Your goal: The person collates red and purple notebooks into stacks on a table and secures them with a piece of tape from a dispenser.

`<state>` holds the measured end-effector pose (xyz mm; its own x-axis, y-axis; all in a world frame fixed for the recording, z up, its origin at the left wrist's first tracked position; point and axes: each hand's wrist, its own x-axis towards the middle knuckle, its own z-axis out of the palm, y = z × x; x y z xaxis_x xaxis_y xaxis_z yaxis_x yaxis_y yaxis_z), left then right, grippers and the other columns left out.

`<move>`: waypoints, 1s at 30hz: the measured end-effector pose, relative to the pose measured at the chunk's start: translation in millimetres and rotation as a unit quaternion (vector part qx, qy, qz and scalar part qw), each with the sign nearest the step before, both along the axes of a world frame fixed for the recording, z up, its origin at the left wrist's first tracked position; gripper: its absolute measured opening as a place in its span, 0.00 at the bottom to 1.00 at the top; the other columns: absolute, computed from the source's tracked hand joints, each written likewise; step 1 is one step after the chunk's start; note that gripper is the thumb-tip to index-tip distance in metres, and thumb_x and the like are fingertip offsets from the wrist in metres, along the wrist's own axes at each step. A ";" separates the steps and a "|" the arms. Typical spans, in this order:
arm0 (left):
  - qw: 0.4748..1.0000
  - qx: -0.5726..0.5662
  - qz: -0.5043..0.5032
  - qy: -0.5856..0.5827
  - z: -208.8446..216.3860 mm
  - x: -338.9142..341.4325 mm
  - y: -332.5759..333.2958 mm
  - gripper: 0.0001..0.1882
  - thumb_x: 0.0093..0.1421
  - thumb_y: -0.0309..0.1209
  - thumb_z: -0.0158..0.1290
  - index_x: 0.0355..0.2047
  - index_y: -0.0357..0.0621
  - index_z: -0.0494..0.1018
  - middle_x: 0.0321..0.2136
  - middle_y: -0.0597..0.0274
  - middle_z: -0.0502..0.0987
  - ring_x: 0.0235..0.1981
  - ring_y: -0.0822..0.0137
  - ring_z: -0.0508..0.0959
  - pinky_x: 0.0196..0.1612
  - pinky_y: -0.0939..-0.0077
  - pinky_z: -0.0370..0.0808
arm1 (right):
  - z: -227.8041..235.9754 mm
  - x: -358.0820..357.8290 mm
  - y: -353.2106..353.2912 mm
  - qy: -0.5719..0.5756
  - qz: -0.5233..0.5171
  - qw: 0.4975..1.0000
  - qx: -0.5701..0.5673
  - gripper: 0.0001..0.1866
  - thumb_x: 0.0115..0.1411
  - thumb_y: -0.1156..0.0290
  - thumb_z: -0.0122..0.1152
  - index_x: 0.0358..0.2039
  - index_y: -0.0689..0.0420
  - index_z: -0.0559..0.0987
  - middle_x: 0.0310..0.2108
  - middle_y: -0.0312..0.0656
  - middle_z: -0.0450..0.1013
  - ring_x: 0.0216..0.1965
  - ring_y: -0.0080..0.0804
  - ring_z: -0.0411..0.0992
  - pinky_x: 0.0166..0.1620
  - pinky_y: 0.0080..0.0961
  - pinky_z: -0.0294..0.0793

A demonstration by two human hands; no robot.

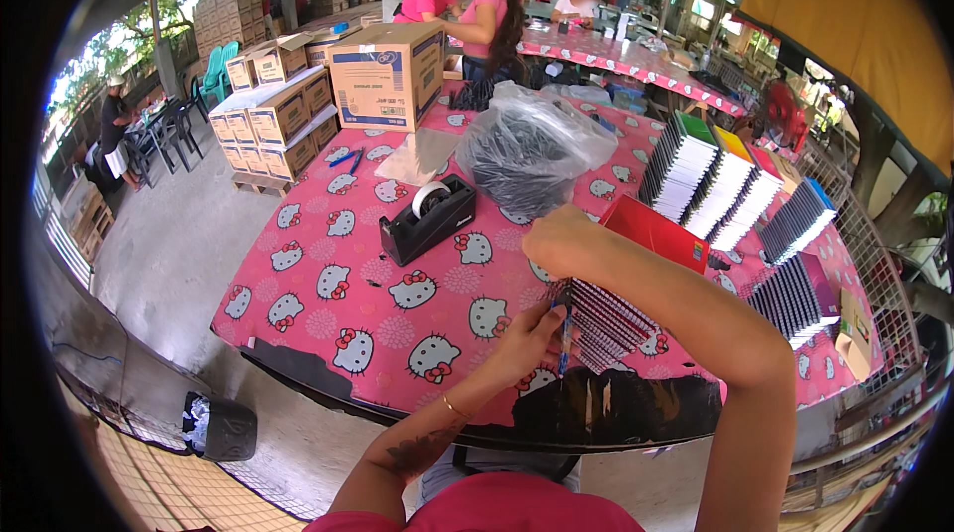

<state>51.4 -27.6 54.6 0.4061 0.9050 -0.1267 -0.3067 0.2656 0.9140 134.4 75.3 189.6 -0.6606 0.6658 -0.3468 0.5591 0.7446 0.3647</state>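
A stack of spiral-bound notebooks (pixel 608 323) lies before me near the table's front edge, coils showing. At its left side my left hand (pixel 532 338) is closed, fingertips pinched about a slim blue pen-like tool (pixel 564 338) that points down toward the edge. My right hand (pixel 561 242) bends over the far end of the stack, curled like a fist. Its fingertips are turned away, so what they hold is hidden. Just beyond that wrist stands a red open box (pixel 656 234). A black tape dispenser (pixel 427 221) with a white roll sits left of my hands.
A clear plastic bag of dark coils (pixel 532 150) lies beyond my hands. Tall notebook stacks (pixel 701 174) and more notebooks (pixel 795 299) fill the right side. A cardboard box (pixel 386 75) stands at the far left; blue-handled tools (pixel 347 158) lie nearer. Several people work behind.
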 end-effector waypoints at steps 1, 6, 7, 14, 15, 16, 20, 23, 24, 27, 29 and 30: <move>1.000 0.005 0.001 0.009 -2.2 0.9 0.6 0.22 0.71 0.43 0.41 0.53 0.35 0.65 0.36 0.53 0.78 0.33 0.59 0.83 0.36 0.63 0.83 | -0.1 0.8 0.3 -0.001 0.003 1.000 -0.001 0.14 0.43 0.65 0.73 0.32 0.56 0.85 0.32 0.46 0.81 0.35 0.43 0.81 0.35 0.39 0.78; 0.997 0.056 -0.020 0.057 -5.5 1.2 3.3 0.22 0.72 0.43 0.40 0.54 0.37 0.65 0.33 0.54 0.78 0.32 0.60 0.83 0.36 0.65 0.83 | 0.7 5.8 -1.5 0.000 0.018 1.000 0.004 0.10 0.48 0.68 0.67 0.32 0.58 0.84 0.32 0.48 0.81 0.35 0.45 0.80 0.35 0.41 0.78; 0.996 0.063 -0.030 0.060 -7.2 -0.9 3.5 0.23 0.72 0.43 0.40 0.55 0.37 0.65 0.34 0.53 0.78 0.32 0.60 0.83 0.36 0.65 0.83 | 0.5 6.9 -2.1 0.002 0.015 1.000 0.004 0.11 0.48 0.68 0.67 0.32 0.58 0.84 0.33 0.47 0.81 0.35 0.44 0.80 0.36 0.41 0.78; 0.999 0.027 -0.020 0.026 -16.2 -0.7 -8.3 0.22 0.72 0.42 0.39 0.54 0.34 0.65 0.39 0.48 0.79 0.37 0.55 0.83 0.38 0.63 0.83 | -7.4 -1.9 -3.7 -0.023 0.002 1.000 -0.008 0.11 0.50 0.67 0.65 0.35 0.56 0.84 0.36 0.45 0.81 0.39 0.41 0.80 0.38 0.39 0.77; 0.999 0.018 -0.018 0.020 -16.0 -0.2 -7.6 0.22 0.72 0.42 0.39 0.54 0.34 0.65 0.39 0.48 0.79 0.37 0.54 0.83 0.37 0.62 0.83 | -8.0 -2.7 -3.6 -0.031 0.000 0.999 -0.009 0.11 0.50 0.67 0.65 0.35 0.55 0.84 0.36 0.45 0.81 0.39 0.41 0.80 0.39 0.39 0.77; 1.000 0.010 -0.015 0.014 -13.7 0.1 -5.4 0.22 0.72 0.42 0.39 0.54 0.34 0.65 0.40 0.47 0.79 0.38 0.53 0.83 0.37 0.62 0.83 | -8.5 -4.3 -3.9 -0.038 -0.002 0.999 -0.009 0.12 0.51 0.66 0.65 0.35 0.55 0.84 0.37 0.45 0.81 0.40 0.40 0.80 0.39 0.39 0.77; 1.000 -0.001 0.015 0.011 -14.8 2.2 0.1 0.23 0.72 0.42 0.39 0.54 0.33 0.64 0.37 0.50 0.79 0.34 0.55 0.83 0.35 0.63 0.83 | -9.4 -6.2 -4.3 -0.065 -0.011 0.998 -0.012 0.12 0.52 0.66 0.64 0.37 0.54 0.85 0.38 0.43 0.81 0.42 0.38 0.80 0.40 0.37 0.77; 0.999 0.014 0.019 0.023 -16.5 3.4 2.1 0.21 0.72 0.41 0.40 0.51 0.34 0.65 0.36 0.52 0.79 0.33 0.58 0.83 0.32 0.66 0.82 | -10.1 -4.2 -4.1 -0.083 -0.018 0.996 -0.020 0.12 0.52 0.67 0.63 0.37 0.54 0.85 0.40 0.43 0.81 0.43 0.38 0.80 0.42 0.37 0.76; 0.999 0.024 0.015 0.030 -17.0 3.9 2.1 0.20 0.72 0.41 0.40 0.50 0.34 0.65 0.36 0.53 0.79 0.33 0.59 0.83 0.31 0.67 0.81 | -10.3 -3.6 -3.9 -0.091 -0.022 0.995 -0.024 0.12 0.52 0.67 0.63 0.38 0.54 0.85 0.40 0.43 0.81 0.43 0.38 0.80 0.43 0.37 0.76; 0.998 0.041 0.003 0.050 -21.7 2.8 -1.9 0.19 0.71 0.40 0.40 0.48 0.35 0.66 0.35 0.56 0.79 0.33 0.61 0.83 0.29 0.71 0.80 | -7.5 -5.2 -6.5 -0.097 -0.035 0.994 -0.028 0.12 0.53 0.68 0.61 0.38 0.53 0.85 0.40 0.44 0.81 0.43 0.38 0.80 0.44 0.37 0.76; 0.999 0.030 0.002 0.038 -26.4 2.6 -8.1 0.18 0.71 0.40 0.40 0.46 0.35 0.67 0.34 0.58 0.78 0.33 0.63 0.83 0.27 0.73 0.79 | -11.3 -5.5 -6.1 -0.093 -0.038 0.994 -0.030 0.12 0.54 0.68 0.61 0.39 0.53 0.85 0.40 0.44 0.81 0.43 0.38 0.80 0.44 0.37 0.76; 0.999 0.024 0.003 0.028 -26.9 2.4 -8.8 0.18 0.71 0.40 0.40 0.46 0.35 0.67 0.35 0.57 0.78 0.32 0.63 0.83 0.28 0.72 0.80 | -13.8 -6.3 -6.4 -0.089 -0.040 0.995 -0.030 0.12 0.54 0.68 0.60 0.39 0.53 0.84 0.40 0.44 0.81 0.43 0.38 0.80 0.44 0.37 0.76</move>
<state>53.8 -36.4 27.6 0.3943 0.9129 -0.1056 -0.2559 0.2195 0.9415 128.2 68.9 175.8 -0.5312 0.6880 -0.4944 0.5475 0.7241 0.4193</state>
